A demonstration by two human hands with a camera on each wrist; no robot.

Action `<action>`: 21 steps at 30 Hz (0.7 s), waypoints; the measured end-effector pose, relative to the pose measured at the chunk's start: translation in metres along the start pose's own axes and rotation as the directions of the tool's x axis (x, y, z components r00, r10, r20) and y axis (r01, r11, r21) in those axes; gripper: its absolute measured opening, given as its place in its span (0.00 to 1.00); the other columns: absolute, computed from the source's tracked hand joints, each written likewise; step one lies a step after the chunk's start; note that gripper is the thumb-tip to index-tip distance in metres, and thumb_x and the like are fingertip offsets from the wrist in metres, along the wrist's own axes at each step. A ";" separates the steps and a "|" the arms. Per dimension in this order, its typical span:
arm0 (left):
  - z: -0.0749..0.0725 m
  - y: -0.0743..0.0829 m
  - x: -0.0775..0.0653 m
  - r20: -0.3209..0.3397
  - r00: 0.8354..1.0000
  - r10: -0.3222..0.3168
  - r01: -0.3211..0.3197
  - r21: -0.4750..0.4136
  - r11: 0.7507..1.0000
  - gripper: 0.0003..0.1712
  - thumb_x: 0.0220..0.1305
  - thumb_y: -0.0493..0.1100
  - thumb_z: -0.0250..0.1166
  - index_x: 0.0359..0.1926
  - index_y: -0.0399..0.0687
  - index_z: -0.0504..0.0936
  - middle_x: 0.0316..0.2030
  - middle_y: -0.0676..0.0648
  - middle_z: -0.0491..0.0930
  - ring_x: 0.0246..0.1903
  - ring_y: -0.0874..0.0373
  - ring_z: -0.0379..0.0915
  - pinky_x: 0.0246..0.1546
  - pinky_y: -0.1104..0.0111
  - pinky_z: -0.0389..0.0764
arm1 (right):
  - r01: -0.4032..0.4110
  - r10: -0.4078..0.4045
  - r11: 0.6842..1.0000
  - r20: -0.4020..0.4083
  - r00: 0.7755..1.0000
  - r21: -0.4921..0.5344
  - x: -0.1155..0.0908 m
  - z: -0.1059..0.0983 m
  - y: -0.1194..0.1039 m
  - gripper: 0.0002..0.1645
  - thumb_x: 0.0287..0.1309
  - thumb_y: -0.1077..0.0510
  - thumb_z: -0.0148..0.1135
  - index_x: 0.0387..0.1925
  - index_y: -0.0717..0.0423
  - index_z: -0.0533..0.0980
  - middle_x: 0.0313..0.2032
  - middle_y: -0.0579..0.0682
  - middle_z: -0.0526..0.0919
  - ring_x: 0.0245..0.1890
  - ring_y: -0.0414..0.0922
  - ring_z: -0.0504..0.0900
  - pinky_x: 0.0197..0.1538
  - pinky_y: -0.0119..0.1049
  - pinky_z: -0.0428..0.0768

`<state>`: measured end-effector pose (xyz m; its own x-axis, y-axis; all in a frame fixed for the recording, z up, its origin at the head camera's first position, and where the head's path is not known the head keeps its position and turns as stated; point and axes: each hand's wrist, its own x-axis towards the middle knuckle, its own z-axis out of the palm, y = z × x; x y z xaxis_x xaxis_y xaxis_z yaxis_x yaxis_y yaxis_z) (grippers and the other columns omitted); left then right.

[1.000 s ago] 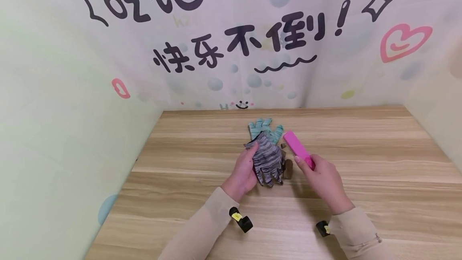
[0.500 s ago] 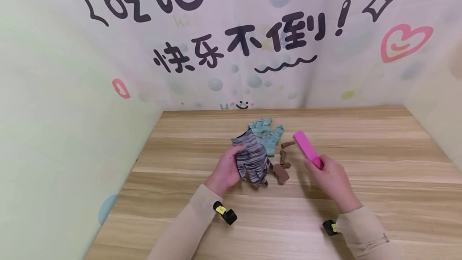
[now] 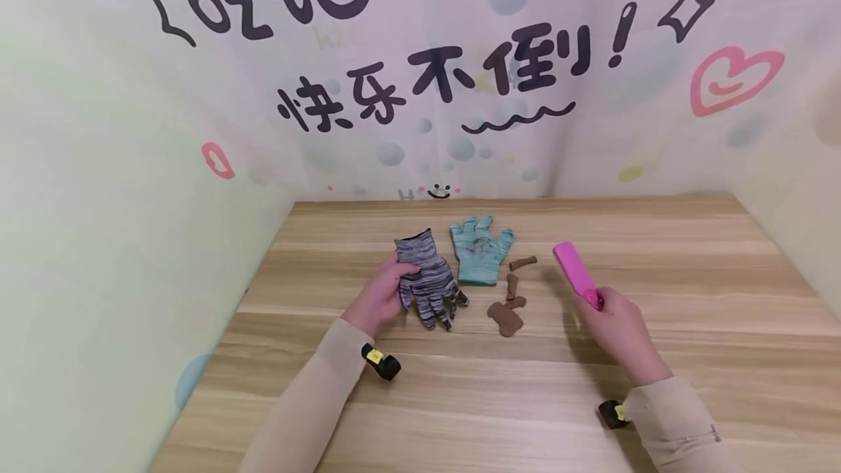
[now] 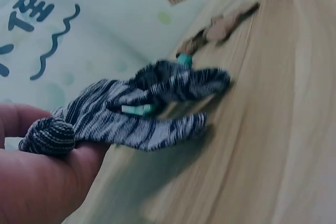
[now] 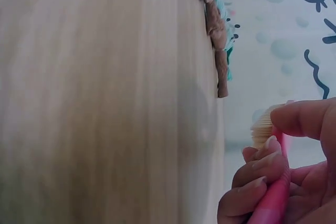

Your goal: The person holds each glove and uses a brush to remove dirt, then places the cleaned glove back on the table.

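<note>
My left hand [image 3: 379, 299] grips a grey-and-black striped knit glove [image 3: 428, 285] by its side, the thumb across its front. The glove's fingers hang toward the table, and the left wrist view shows them close up [image 4: 136, 129]. To its right a teal knit glove [image 3: 478, 258] lies flat, with dark smudges on its palm. Several brown clay-like pieces [image 3: 507, 318] lie beside and in front of that glove. Over the table on the right, my right hand [image 3: 619, 331] holds a pink brush [image 3: 574, 270]. Its pale bristles [image 5: 262, 127] show in the right wrist view.
The wood-grain table [image 3: 460, 400] runs back to a white printed backdrop [image 3: 368, 166] with black writing. A pale side wall [image 3: 98, 239] stands along the left. Each sleeve has a small black device [image 3: 382, 362] at its cuff.
My left hand has carried the striped glove leftward, uncovering the teal glove and the brown pieces. My right hand has drawn the brush away to the right.
</note>
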<state>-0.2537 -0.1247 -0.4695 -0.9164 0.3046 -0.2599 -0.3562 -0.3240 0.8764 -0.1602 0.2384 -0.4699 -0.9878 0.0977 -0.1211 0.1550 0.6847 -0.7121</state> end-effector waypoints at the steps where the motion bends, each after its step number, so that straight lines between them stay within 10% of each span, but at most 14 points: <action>1: -0.003 0.001 0.003 0.002 1.000 0.002 -0.002 0.031 1.000 0.34 0.69 0.29 0.49 0.75 0.47 0.57 0.56 0.45 0.75 0.47 0.57 0.79 0.40 0.70 0.83 | -0.005 0.005 1.000 0.004 1.000 -0.001 0.001 0.000 0.002 0.28 0.73 0.47 0.51 0.47 0.73 0.71 0.26 0.53 0.73 0.25 0.46 0.70 0.23 0.35 0.73; 15: -0.022 0.006 0.038 -0.074 0.997 0.011 0.018 0.386 0.922 0.33 0.71 0.32 0.57 0.75 0.50 0.63 0.67 0.40 0.73 0.63 0.46 0.72 0.71 0.55 0.72 | -0.046 0.048 0.998 0.036 0.998 -0.029 0.011 -0.004 0.015 0.29 0.70 0.51 0.53 0.52 0.78 0.72 0.27 0.56 0.76 0.26 0.46 0.71 0.25 0.35 0.73; 21: -0.021 0.010 0.053 -0.096 0.995 0.004 0.042 0.467 0.883 0.34 0.70 0.32 0.58 0.75 0.44 0.61 0.70 0.40 0.70 0.71 0.44 0.63 0.76 0.54 0.63 | -0.031 0.032 0.999 0.041 0.999 -0.037 0.014 -0.007 0.017 0.34 0.71 0.52 0.51 0.62 0.79 0.62 0.42 0.71 0.79 0.28 0.47 0.74 0.26 0.36 0.76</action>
<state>-0.3089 -0.1303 -0.4831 -0.9311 0.2158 -0.2941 -0.2674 0.1447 0.9527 -0.1712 0.2559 -0.4788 -0.9809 0.0899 -0.1724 0.1847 0.7073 -0.6823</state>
